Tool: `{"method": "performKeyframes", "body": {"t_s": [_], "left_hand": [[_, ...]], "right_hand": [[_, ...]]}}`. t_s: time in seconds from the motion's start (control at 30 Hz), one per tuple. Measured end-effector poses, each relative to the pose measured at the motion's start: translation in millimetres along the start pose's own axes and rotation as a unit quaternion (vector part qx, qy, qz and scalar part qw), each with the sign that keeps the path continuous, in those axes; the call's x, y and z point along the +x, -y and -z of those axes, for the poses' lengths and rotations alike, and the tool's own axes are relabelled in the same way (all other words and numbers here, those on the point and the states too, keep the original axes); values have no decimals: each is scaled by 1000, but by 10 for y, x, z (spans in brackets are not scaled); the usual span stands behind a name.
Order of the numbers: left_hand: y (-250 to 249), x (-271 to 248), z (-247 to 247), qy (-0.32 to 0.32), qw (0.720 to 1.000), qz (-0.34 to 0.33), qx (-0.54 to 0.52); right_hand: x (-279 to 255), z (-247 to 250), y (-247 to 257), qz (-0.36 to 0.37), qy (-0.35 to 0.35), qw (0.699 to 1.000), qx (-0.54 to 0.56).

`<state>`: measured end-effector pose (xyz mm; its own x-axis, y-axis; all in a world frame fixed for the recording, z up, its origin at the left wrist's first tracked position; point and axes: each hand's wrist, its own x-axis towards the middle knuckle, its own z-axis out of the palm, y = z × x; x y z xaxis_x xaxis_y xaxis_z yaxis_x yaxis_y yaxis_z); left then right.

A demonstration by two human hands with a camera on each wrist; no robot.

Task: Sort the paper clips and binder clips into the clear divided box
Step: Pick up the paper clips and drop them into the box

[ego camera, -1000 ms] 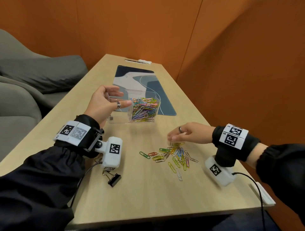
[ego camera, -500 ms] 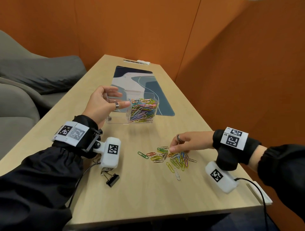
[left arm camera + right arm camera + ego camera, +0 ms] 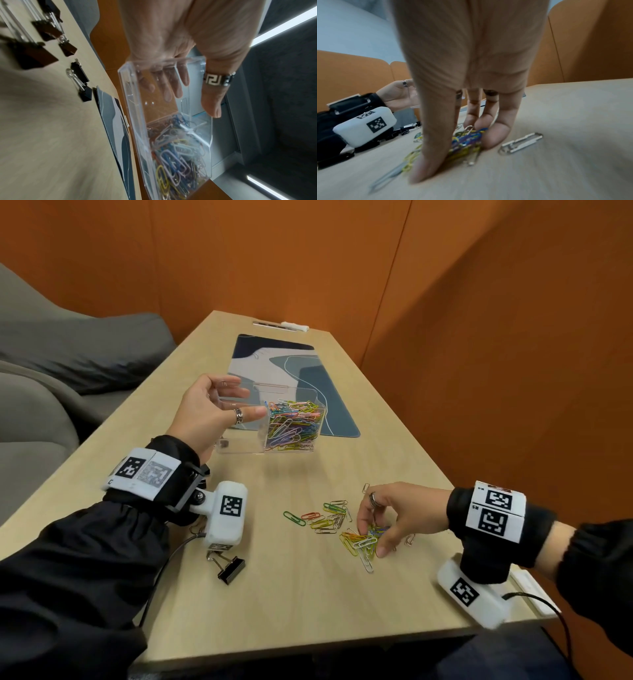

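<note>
My left hand (image 3: 212, 412) grips the left end of the clear divided box (image 3: 239, 445), thumb on the near wall and fingers behind it (image 3: 169, 86). The box's right compartment is heaped with coloured paper clips (image 3: 294, 426); the left compartment looks bare in the left wrist view. Loose coloured paper clips (image 3: 329, 517) lie on the table's near right. My right hand (image 3: 380, 529) stands over them, thumb and fingers closing round a bunch of paper clips (image 3: 467, 140) on the table. A black binder clip (image 3: 231, 568) lies near my left wrist; several more binder clips (image 3: 51, 31) show in the left wrist view.
A blue and grey desk mat (image 3: 294, 378) lies behind the box. A white pen-like item (image 3: 281, 325) sits at the table's far end. A grey sofa (image 3: 68, 354) stands to the left, orange walls behind and right. A white flat object (image 3: 531, 587) lies at the right edge.
My right hand has dropped onto the loose pile and drawn its thumb and fingers together round a bunch of clips. My left hand keeps holding the box in place.
</note>
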<state>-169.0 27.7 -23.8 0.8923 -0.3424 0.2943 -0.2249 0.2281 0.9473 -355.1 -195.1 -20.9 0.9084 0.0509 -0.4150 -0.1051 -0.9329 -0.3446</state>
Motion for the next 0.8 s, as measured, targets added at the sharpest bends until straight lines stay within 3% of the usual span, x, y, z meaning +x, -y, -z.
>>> {"method": "performKeyframes", "body": {"t_s": [0.1, 0.3, 0.5, 0.67, 0.8], "left_hand": [[-2, -1, 1, -2, 1000, 2, 3], [-7, 2, 3, -4, 1000, 9, 6], [0, 8, 11, -5, 1000, 7, 9], [-2, 6, 9, -2, 1000, 9, 2], [14, 20, 8, -6, 1000, 3, 2]], "right_hand": [[46, 10, 8, 2, 4, 998, 65], [185, 75, -25, 1, 3, 999, 41], [342, 187, -47, -16, 3, 996, 83], [484, 380, -5, -18, -48, 995, 82], [484, 719, 154, 3, -142, 986, 89]]}}
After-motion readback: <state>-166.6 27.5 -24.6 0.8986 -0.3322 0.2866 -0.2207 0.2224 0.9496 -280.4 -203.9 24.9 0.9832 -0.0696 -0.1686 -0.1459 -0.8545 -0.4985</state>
